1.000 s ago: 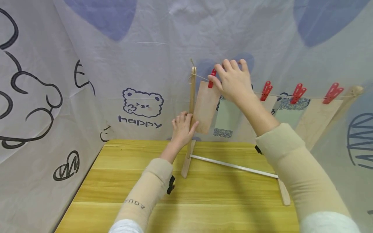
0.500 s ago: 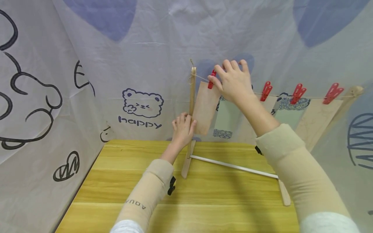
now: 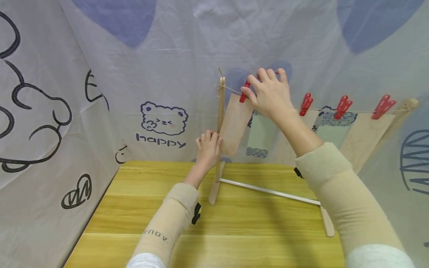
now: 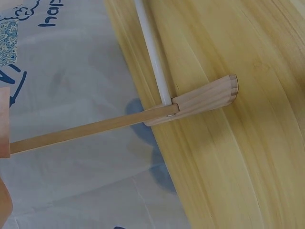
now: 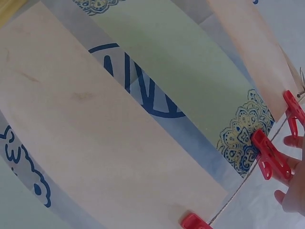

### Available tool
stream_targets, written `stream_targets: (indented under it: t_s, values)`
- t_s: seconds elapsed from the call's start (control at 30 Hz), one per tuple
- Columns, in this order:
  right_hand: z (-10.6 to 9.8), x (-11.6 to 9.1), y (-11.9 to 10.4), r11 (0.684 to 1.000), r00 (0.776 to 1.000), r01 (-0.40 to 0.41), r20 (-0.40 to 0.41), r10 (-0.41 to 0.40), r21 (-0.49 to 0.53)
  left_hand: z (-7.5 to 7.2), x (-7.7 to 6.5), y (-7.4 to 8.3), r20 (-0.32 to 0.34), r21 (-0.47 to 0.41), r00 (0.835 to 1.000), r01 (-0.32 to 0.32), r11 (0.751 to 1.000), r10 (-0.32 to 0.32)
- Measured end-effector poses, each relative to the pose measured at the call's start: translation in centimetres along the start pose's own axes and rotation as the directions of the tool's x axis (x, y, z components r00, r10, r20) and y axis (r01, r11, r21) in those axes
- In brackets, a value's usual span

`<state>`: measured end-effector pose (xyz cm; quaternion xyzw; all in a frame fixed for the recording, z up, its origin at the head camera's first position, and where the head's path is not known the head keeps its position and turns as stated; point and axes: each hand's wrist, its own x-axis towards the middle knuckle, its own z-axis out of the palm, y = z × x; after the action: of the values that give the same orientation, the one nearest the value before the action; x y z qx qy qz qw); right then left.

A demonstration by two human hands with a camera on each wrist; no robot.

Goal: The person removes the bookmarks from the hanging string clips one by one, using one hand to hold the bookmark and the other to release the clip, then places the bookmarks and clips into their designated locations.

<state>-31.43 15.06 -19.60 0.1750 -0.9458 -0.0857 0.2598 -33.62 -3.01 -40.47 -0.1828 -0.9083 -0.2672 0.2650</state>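
Right hand (image 3: 273, 93): thumb and forefinger pinching a small red plastic clip (image 3: 243, 98), per my head view. In the clip: one pale pinkish-beige rectangular card (image 3: 236, 124), hanging aslant at a thin twine cord (image 3: 232, 89), just beside a slim upright wooden post (image 3: 221, 106).

Left hand (image 3: 208, 150): at the post and the card's lower left edge; whether it grasps either, I cannot tell. My left wrist view catches only a sliver of it, but gives the joint close up: post, round-ended wooden foot (image 4: 205, 95), smooth white rod (image 4: 152, 52).

Only in my right wrist view: a second red clip (image 5: 270, 152) on a pale green card (image 5: 176, 71) with blue-and-yellow lacy ends; the right hand covers that clip in the head view.

Obstruction: right forearm (image 3: 298, 130), across the middle cards.

Surroundings: three further red clips (image 3: 343, 107) along the cord; yellow wood-grain table (image 3: 144, 223); creased greyish sheet (image 3: 184, 70), printed with a bear and "happy".
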Motion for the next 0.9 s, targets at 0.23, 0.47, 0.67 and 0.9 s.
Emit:
stream_targets:
  t_s: [0.23, 0.47, 0.67, 0.9]
  values:
    - [0.14, 0.08, -0.01, 0.998, 0.999, 0.012, -0.043, -0.009, 0.055, -0.21, -0.09, -0.13, -0.026, 0.001, 1.0, -0.014, 1.0, 0.014]
    - [0.27, 0.08, 0.06, 0.994, 0.997, 0.021, -0.071, -0.013, 0.104, -0.16, -0.16, -0.33, -0.042, -0.016, 0.999, -0.026, 1.0, 0.025]
    - [0.43, 0.12, 0.07, 0.99, 0.993, 0.04, -0.114, -0.024, 0.133, -0.12, -0.21, -0.49, -0.06, -0.043, 0.997, -0.042, 0.998, 0.04]
    - [0.58, 0.13, 0.04, 0.984, 0.989, 0.06, -0.146, -0.035, 0.166, -0.15, -0.31, -0.63, -0.091, -0.056, 0.994, -0.065, 0.996, 0.059]
